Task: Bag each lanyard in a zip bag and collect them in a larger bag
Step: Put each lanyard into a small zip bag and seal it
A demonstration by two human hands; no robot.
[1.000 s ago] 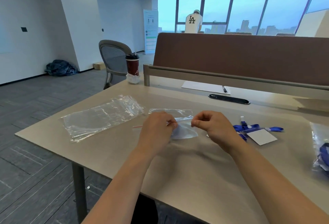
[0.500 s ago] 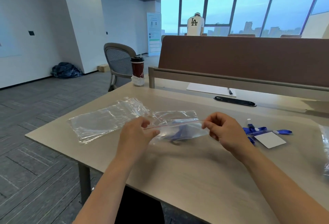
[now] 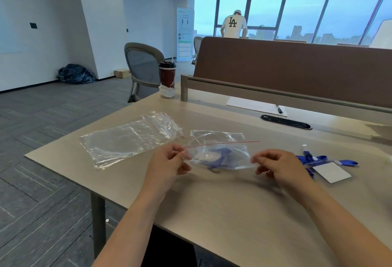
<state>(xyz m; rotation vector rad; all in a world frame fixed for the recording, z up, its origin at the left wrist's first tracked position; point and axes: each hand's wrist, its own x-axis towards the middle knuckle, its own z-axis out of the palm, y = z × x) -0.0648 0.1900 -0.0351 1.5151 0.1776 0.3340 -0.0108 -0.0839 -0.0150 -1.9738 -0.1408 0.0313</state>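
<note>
Zip bag (image 3: 220, 157) crosswise, red seal (image 3: 222, 144) away

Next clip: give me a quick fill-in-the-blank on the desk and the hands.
1. The left hand and the right hand pinch the ends of a zip bag holding a ____ lanyard.
2. That bag's zip line is ____.
3. A loose lanyard lies on the table to the ____ of the right hand.
4. The empty larger bag lies nearest the ____ hand.
Missing words: blue; red; right; left.
</note>
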